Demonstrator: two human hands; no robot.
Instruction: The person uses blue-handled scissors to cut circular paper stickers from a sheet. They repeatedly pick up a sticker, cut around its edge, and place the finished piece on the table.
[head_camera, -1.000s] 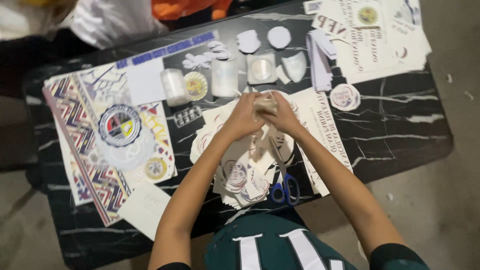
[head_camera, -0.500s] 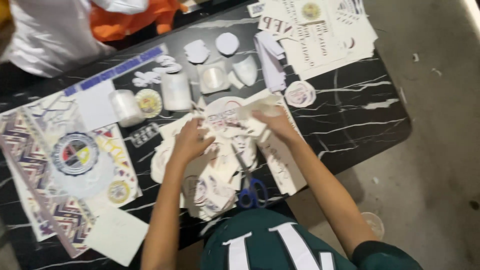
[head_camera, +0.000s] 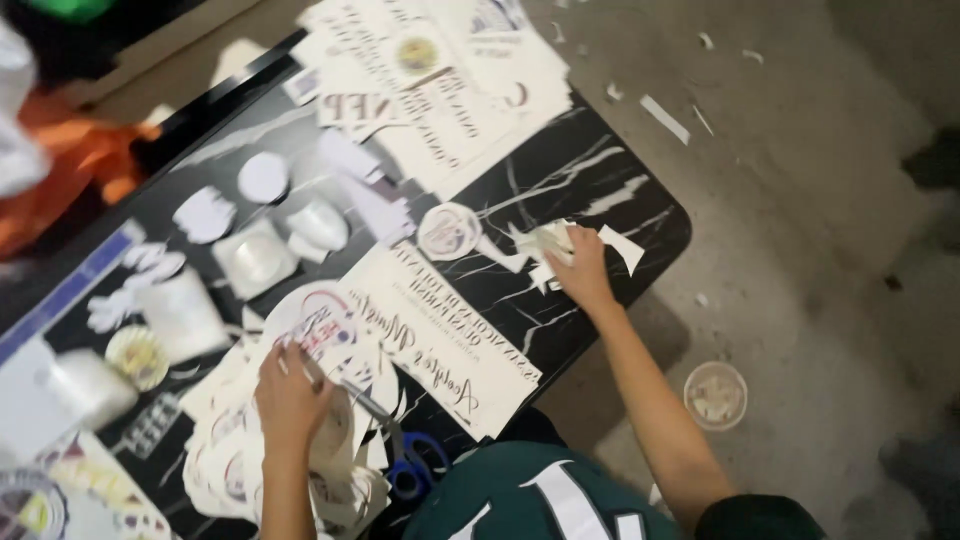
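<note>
Since the earlier frame, right hand (head_camera: 580, 272) has travelled from the central paper pile to the table's (head_camera: 610, 160) right edge, where its fingers now close on white scraps (head_camera: 545, 245). Left hand (head_camera: 290, 395) rests on cut sheets (head_camera: 330, 350) at the near edge, fingers curled and pressing a round sticker (head_camera: 322, 322) down. Blue scissors (head_camera: 415, 470) lie just beside that hand. Printed sheets (head_camera: 440, 80) cover the far corner.
</note>
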